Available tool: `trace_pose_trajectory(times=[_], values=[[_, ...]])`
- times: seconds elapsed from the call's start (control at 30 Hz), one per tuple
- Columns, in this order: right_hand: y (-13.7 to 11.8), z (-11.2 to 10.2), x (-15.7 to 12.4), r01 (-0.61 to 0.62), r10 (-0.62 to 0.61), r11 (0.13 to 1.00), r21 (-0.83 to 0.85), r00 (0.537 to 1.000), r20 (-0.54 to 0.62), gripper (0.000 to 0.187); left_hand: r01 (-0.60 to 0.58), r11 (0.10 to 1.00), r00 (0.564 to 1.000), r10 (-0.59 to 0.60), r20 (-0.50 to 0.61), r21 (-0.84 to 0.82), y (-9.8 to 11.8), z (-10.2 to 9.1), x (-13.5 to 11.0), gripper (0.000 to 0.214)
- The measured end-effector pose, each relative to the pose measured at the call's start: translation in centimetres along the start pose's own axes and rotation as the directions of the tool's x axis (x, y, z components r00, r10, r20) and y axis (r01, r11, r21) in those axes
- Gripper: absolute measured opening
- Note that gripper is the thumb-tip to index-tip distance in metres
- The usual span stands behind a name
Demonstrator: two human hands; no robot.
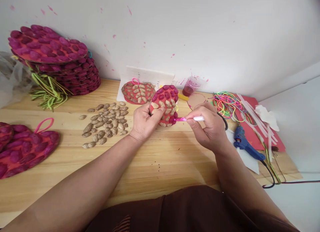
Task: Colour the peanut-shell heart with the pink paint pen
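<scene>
Got the peanut disc (169, 105) thumb-pinched in left hand (145, 121), prob for steadiness. Pinching brush (181, 119) pen-style in right hand (208, 127), maybe for control.

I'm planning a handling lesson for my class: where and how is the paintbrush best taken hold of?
I'd pinch the paintbrush by its slim white handle, coming from the right, since its pink-coated end points left and meets the peanut-studded disc.
</scene>
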State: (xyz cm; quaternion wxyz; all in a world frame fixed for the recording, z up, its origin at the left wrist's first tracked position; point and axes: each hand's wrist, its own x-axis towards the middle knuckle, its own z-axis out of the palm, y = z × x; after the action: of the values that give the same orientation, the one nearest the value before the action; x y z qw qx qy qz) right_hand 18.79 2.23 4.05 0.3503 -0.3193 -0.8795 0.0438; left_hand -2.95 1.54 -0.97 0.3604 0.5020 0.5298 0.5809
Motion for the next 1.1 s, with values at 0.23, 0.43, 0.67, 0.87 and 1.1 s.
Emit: trace_pose_trajectory(times=[0.23, 0.43, 0.67, 0.87, 1.1], values=[[0.0, -0.1, 0.0, 0.005, -0.004, 0.999, -0.033, 1.0, 0.018, 0.006, 0.003, 1.0, 1.0, -0.003, 0.003, -0.009, -0.2, 0.1, 0.0, 0.037], [0.0, -0.3, -0.1, -0.016, 0.016, 1.0, 0.004, 0.998, -0.056, 0.004, 0.084, 0.993, 0.995, -0.088, -0.049, -0.079, -0.5, 0.1, 0.2, 0.036], [-0.1, -0.4, -0.1, 0.029, -0.028, 1.0, 0.007, 0.997, -0.065, 0.006, 0.199, 0.952, 0.97, -0.226, -0.095, -0.231, -1.3, 0.3, 0.7, 0.035], [-0.1, -0.6, -0.2, 0.012, -0.007, 0.999, 0.037, 0.99, -0.138, 0.007, 0.211, 0.916, 0.957, -0.264, -0.118, -0.342, -1.7, 0.4, 1.1, 0.033], [0.0, -0.5, -0.2, 0.009, -0.011, 1.0, -0.015, 0.988, -0.153, 0.008, 0.246, 0.883, 0.947, -0.306, -0.093, -0.401, -1.4, 0.3, 1.0, 0.034]])
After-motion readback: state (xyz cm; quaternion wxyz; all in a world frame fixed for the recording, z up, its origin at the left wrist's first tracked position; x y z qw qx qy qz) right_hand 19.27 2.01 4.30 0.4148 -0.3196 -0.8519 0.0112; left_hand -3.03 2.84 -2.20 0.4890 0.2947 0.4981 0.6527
